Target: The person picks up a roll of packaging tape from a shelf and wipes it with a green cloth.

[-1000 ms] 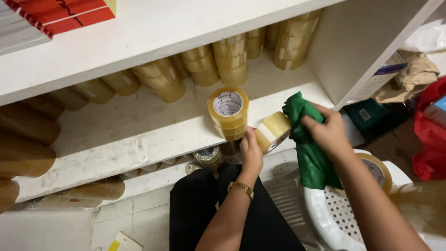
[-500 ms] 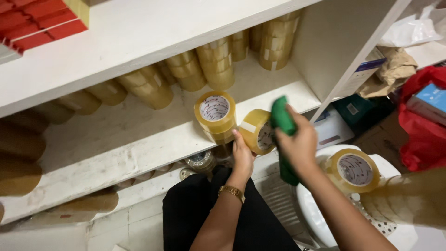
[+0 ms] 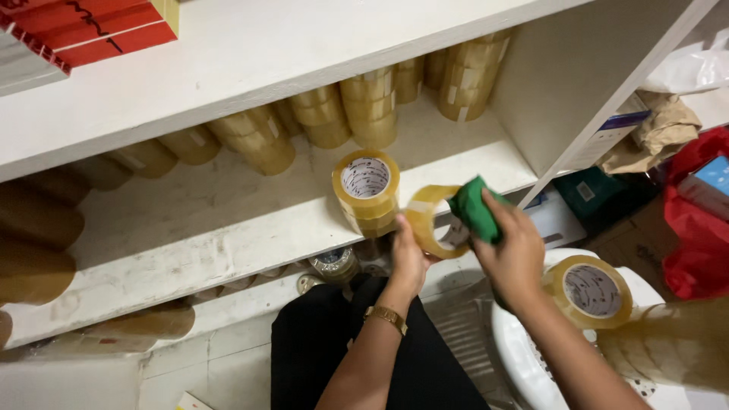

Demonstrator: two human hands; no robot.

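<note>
My left hand [image 3: 408, 254] holds a roll of clear yellowish tape [image 3: 428, 220] just in front of the white shelf's edge [image 3: 228, 243]. My right hand [image 3: 516, 247] presses a green cloth [image 3: 472, 207] against that roll's right side. A short stack of tape rolls [image 3: 366, 190] stands on the shelf right behind the held roll. Another tape roll [image 3: 591, 290] lies on a white perforated stool [image 3: 524, 357] under my right forearm. A gold watch is on my left wrist.
Several stacks of tape rolls [image 3: 372, 106] line the back of the shelf, with brown rolls [image 3: 38, 228] at the left. More rolls [image 3: 334, 262] sit on the lower shelf. A red bag [image 3: 699, 220], brown paper and boxes crowd the right side. Red-edged boxes [image 3: 83, 30] are on the top shelf.
The held roll has turned so its open core faces me more. My right hand with the green cloth has shifted over the roll's right side. The camera view has swung slightly.
</note>
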